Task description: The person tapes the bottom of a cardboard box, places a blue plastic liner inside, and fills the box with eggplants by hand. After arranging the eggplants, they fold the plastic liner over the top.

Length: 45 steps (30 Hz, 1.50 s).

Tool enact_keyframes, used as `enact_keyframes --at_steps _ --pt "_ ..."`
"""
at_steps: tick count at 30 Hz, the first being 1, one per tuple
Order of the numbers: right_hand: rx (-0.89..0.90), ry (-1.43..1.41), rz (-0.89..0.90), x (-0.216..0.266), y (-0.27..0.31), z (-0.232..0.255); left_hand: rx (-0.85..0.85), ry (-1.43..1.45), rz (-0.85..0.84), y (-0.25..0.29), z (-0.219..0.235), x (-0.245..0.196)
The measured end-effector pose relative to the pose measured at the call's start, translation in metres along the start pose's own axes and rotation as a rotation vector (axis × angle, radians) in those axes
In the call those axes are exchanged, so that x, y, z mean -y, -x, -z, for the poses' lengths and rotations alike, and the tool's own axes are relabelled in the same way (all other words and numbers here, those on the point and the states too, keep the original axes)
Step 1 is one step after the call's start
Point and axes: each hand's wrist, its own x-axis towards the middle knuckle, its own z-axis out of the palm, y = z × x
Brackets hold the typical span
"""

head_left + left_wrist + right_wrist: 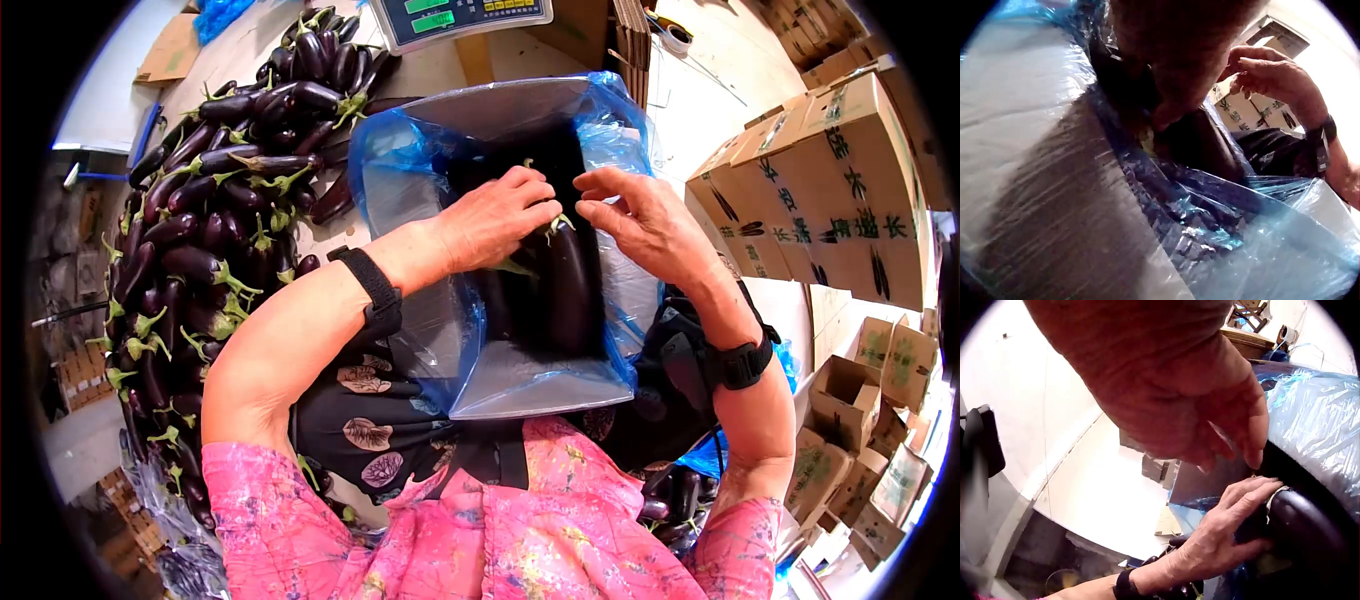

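Cartons [825, 200] stand alongside; left grip [500, 218] pinches an eggplant [572, 290], right grip [645, 222] relaxed, empty; slipping could bruise it.

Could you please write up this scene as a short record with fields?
Left hand: at the stem end of an eggplant; grip unclear
Right hand: over the box, fingers loosely bent, no object visible in it
Box lining: blue plastic
Left of box: large heap of eggplants
Beyond box: scale, green displays lit
Right of box: printed cartons
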Motion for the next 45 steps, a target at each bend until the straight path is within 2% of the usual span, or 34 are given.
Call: enact_keyframes --at_steps 3,6,7,8,10,12,14,16,17,18,19,22,24,26,28,29,30,34,36,39,42,45 --pt "0.005 -0.027 -0.049 0.001 -0.003 -0.001 0.179 0.121 -0.001 -0.007 0.002 0.004" --pt "0.060 0.133 -0.030 -0.004 -0.009 -0.009 0.155 -0.004 -0.027 -0.018 -0.002 0.002" --pt "0.024 0.257 0.051 -0.011 -0.011 -0.018 -0.026 -0.002 -0.067 -0.014 -0.008 0.003" --pt "0.103 0.327 0.022 -0.013 -0.011 -0.022 -0.063 0.044 -0.031 -0.011 -0.012 0.007" --pt "-0.036 0.460 0.225 -0.007 0.000 -0.036 -0.141 0.111 0.062 -0.006 -0.009 0.007" --pt "0.012 0.517 0.236 -0.002 -0.003 -0.050 -0.205 0.116 0.141 -0.001 -0.010 0.007" --pt "0.104 0.658 0.162 -0.002 -0.006 -0.061 -0.045 0.129 0.162 -0.003 0.002 0.010" --pt "0.118 0.728 0.226 -0.020 -0.006 -0.069 0.185 0.238 0.300 0.001 0.028 0.013" --pt "0.107 0.705 0.254 -0.020 -0.009 -0.068 0.235 0.313 0.355 0.011 0.053 0.009" --pt "0.188 0.724 0.193 -0.014 -0.010 -0.062 0.279 0.393 0.402 0.020 0.079 0.006" --pt "0.152 0.752 0.258 -0.023 -0.007 -0.063 0.308 0.426 0.411 0.032 0.102 0.007" --pt "0.141 0.804 0.312 -0.014 0.006 -0.064 0.193 0.397 0.388 0.106 0.134 0.026" --pt "0.263 0.718 0.122 0.002 -0.004 -0.054 0.104 0.436 0.645 0.175 0.150 0.030" --pt "0.214 0.697 0.138 -0.009 -0.013 -0.055 -0.096 0.287 0.803 0.258 0.135 0.042" --pt "0.220 0.693 0.137 -0.010 -0.018 -0.057 -0.180 -0.132 0.903 0.330 0.122 0.046" --pt "0.225 0.694 0.124 -0.008 -0.019 -0.057 -0.191 -0.213 0.965 0.347 0.128 0.043" --pt "0.230 0.697 0.109 -0.006 -0.019 -0.058 -0.202 -0.293 1.025 0.360 0.133 0.041" --pt "0.214 0.721 0.094 -0.005 -0.019 -0.063 -0.560 -0.666 1.078 0.390 0.163 0.050" --pt "0.233 0.727 0.047 0.000 -0.021 -0.061 -0.659 -0.691 1.124 0.412 0.175 0.068" --pt "0.258 0.720 0.031 -0.001 -0.022 -0.060 -0.623 -0.710 1.270 0.437 0.178 0.085" --pt "0.276 0.699 0.052 0.000 -0.023 -0.058 -0.569 -0.644 1.255 0.448 0.157 0.092" --pt "0.255 0.718 0.035 0.004 -0.022 -0.059 -0.642 -0.656 1.263 0.430 0.133 0.079"
